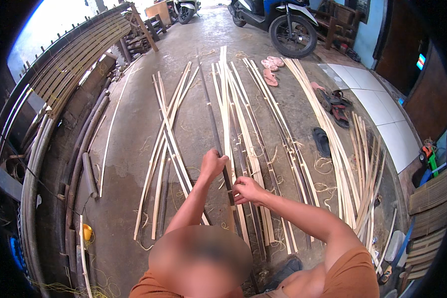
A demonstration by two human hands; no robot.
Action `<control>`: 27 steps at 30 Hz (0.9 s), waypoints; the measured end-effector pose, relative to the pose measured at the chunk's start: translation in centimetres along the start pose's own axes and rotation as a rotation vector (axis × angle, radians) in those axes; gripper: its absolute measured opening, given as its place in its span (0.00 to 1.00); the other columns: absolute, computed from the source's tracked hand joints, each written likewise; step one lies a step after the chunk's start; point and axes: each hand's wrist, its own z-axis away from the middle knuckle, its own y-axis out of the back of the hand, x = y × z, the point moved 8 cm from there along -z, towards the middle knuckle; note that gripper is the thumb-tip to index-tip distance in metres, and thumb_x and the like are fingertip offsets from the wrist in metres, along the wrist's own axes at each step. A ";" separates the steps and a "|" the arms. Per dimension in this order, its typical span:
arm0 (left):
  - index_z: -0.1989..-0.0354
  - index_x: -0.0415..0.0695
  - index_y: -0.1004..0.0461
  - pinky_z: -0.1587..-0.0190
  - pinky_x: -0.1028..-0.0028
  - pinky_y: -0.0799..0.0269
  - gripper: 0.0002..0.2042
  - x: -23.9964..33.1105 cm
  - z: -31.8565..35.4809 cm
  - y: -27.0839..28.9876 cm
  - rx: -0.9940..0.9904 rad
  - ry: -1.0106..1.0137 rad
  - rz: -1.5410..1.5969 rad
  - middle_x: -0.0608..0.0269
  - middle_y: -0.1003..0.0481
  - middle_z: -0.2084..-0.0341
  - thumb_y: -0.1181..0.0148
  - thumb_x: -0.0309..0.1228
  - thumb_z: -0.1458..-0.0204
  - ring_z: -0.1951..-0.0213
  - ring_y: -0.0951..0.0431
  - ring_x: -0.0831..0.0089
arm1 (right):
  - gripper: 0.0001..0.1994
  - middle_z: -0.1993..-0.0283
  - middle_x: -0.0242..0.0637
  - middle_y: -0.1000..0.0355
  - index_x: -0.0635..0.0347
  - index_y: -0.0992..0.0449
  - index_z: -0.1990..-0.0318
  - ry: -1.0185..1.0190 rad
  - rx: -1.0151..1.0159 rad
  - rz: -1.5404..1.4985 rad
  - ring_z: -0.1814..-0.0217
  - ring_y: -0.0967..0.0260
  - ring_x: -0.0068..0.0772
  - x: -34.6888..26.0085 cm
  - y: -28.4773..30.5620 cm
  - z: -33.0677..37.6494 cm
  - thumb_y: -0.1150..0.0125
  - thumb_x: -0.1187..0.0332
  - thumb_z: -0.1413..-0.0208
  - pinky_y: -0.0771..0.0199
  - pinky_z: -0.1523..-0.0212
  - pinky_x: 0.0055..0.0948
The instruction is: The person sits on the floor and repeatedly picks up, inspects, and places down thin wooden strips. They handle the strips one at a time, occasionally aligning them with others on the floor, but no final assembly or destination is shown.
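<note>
A long dark bamboo strip [207,109] runs lengthwise in front of me, from the far floor back past my body. My left hand [213,164] is closed around it near its middle. Closer to me, my right hand [248,190] is beside the same strip, its fingers curled and pinched together at the edge. Whatever lies between those fingertips is too small to make out. Pale split bamboo strips [225,89] lie in bundles just right of the strip, some with dark outer skin. To the left, other strips [170,126] cross each other on the floor.
A thick pale bundle [328,134] lies at right, near sandals [322,142] and pink slippers [269,77]. A motorbike [290,30] stands far right. Bamboo poles [87,129] and a slatted bamboo panel [84,59] line the left side. Thin shavings litter the concrete floor [119,213].
</note>
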 end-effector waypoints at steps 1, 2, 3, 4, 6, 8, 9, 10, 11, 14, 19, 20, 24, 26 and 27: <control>0.68 0.31 0.25 0.66 0.61 0.27 0.15 -0.1 0.2 0.0 -0.022 0.018 0.060 0.43 0.22 0.73 0.37 0.35 0.53 0.69 0.20 0.59 | 0.09 0.60 0.43 0.27 0.61 0.32 0.53 0.027 0.014 -0.050 0.64 0.22 0.37 0.4 0.2 0.3 0.49 0.71 0.39 0.16 0.65 0.36; 0.68 0.32 0.26 0.64 0.60 0.27 0.16 -0.2 0.5 -0.1 -0.045 0.036 0.120 0.41 0.22 0.72 0.37 0.36 0.53 0.68 0.20 0.56 | 0.08 0.60 0.42 0.28 0.61 0.32 0.54 0.062 0.046 -0.083 0.66 0.23 0.36 0.9 0.1 0.5 0.49 0.71 0.38 0.17 0.67 0.35; 0.68 0.31 0.26 0.65 0.60 0.28 0.16 0.3 0.6 0.0 -0.013 0.022 0.141 0.42 0.22 0.73 0.37 0.36 0.52 0.70 0.20 0.57 | 0.07 0.61 0.41 0.28 0.60 0.31 0.54 0.101 0.085 -0.109 0.68 0.24 0.34 1.2 0.1 0.7 0.49 0.71 0.38 0.19 0.69 0.33; 0.67 0.31 0.26 0.66 0.61 0.28 0.16 0.7 0.9 0.0 0.018 0.010 0.160 0.43 0.23 0.74 0.38 0.36 0.52 0.71 0.21 0.59 | 0.07 0.61 0.39 0.29 0.59 0.31 0.55 0.138 0.122 -0.138 0.71 0.26 0.32 1.7 0.2 0.8 0.49 0.71 0.38 0.20 0.71 0.32; 0.67 0.31 0.27 0.68 0.62 0.29 0.15 0.6 1.3 -0.3 0.059 -0.014 0.246 0.45 0.23 0.76 0.38 0.35 0.51 0.72 0.22 0.62 | 0.08 0.65 0.36 0.30 0.62 0.31 0.57 0.256 0.134 -0.030 0.72 0.29 0.28 1.2 -0.1 0.9 0.46 0.67 0.37 0.24 0.73 0.29; 0.67 0.31 0.27 0.69 0.62 0.29 0.15 -0.3 1.2 -0.5 0.089 -0.046 0.375 0.47 0.24 0.77 0.39 0.34 0.50 0.73 0.23 0.64 | 0.10 0.67 0.35 0.30 0.64 0.31 0.57 0.323 0.117 0.180 0.71 0.28 0.26 -0.5 -1.1 0.8 0.44 0.65 0.36 0.24 0.71 0.30; 0.67 0.31 0.27 0.69 0.63 0.29 0.14 0.2 1.8 -1.0 0.057 -0.045 0.405 0.49 0.24 0.78 0.40 0.33 0.49 0.74 0.23 0.66 | 0.13 0.69 0.35 0.30 0.67 0.31 0.58 0.279 0.106 0.286 0.69 0.28 0.25 -0.4 -0.6 0.5 0.43 0.63 0.36 0.23 0.68 0.29; 0.66 0.31 0.27 0.69 0.64 0.29 0.13 1.2 2.7 -0.8 0.027 -0.045 0.434 0.50 0.24 0.78 0.40 0.33 0.49 0.74 0.24 0.67 | 0.12 0.69 0.35 0.29 0.66 0.31 0.58 0.266 0.100 0.209 0.69 0.28 0.25 -0.1 -0.3 0.7 0.43 0.63 0.35 0.22 0.68 0.30; 0.66 0.31 0.27 0.69 0.64 0.29 0.13 1.8 3.3 -1.0 -0.002 -0.044 0.463 0.51 0.24 0.78 0.41 0.32 0.48 0.75 0.24 0.68 | 0.12 0.69 0.36 0.29 0.66 0.30 0.59 0.252 0.094 0.133 0.69 0.28 0.26 0.4 -0.1 1.0 0.43 0.63 0.35 0.22 0.67 0.30; 0.62 0.32 0.27 0.71 0.68 0.28 0.11 0.1 3.0 -0.7 -0.032 -0.087 0.308 0.55 0.23 0.76 0.43 0.30 0.46 0.75 0.23 0.70 | 0.08 0.65 0.34 0.29 0.62 0.30 0.60 0.122 0.050 -0.154 0.63 0.28 0.25 2.1 -0.8 1.3 0.46 0.66 0.33 0.21 0.59 0.30; 0.47 0.42 0.37 0.74 0.70 0.27 0.14 -0.4 4.3 -1.2 -0.097 0.090 0.958 0.58 0.23 0.66 0.48 0.30 0.39 0.74 0.23 0.72 | 0.06 0.64 0.27 0.33 0.58 0.29 0.57 0.210 -0.169 -0.169 0.59 0.32 0.20 1.7 -1.6 3.6 0.49 0.66 0.32 0.24 0.53 0.27; 0.45 0.44 0.40 0.74 0.70 0.26 0.15 0.4 5.0 -1.4 -0.139 0.182 1.121 0.59 0.23 0.64 0.50 0.31 0.38 0.73 0.23 0.72 | 0.06 0.65 0.26 0.33 0.58 0.29 0.56 0.255 -0.206 -0.060 0.60 0.32 0.19 1.5 -1.7 3.9 0.49 0.66 0.31 0.24 0.53 0.27; 0.46 0.52 0.42 0.76 0.73 0.30 0.12 -0.6 5.5 -1.2 -0.138 0.230 1.214 0.63 0.26 0.65 0.52 0.37 0.33 0.74 0.27 0.75 | 0.11 0.64 0.26 0.31 0.60 0.28 0.54 0.371 -0.158 0.290 0.63 0.33 0.22 -0.7 -4.8 4.7 0.45 0.61 0.33 0.28 0.59 0.28; 0.48 0.54 0.41 0.77 0.77 0.34 0.11 -0.4 5.7 -1.8 -0.148 0.270 1.289 0.66 0.27 0.66 0.52 0.41 0.33 0.74 0.29 0.76 | 0.18 0.65 0.34 0.27 0.62 0.25 0.66 0.547 -0.183 0.453 0.65 0.32 0.25 -0.5 -5.5 4.7 0.43 0.54 0.34 0.29 0.61 0.29; 0.50 0.55 0.40 0.77 0.78 0.36 0.10 -0.5 5.7 -1.8 -0.146 0.284 1.284 0.67 0.28 0.67 0.52 0.41 0.33 0.75 0.30 0.77 | 0.20 0.67 0.35 0.27 0.62 0.25 0.69 0.544 -0.216 0.633 0.65 0.31 0.25 -0.2 -5.6 4.6 0.43 0.52 0.35 0.30 0.61 0.29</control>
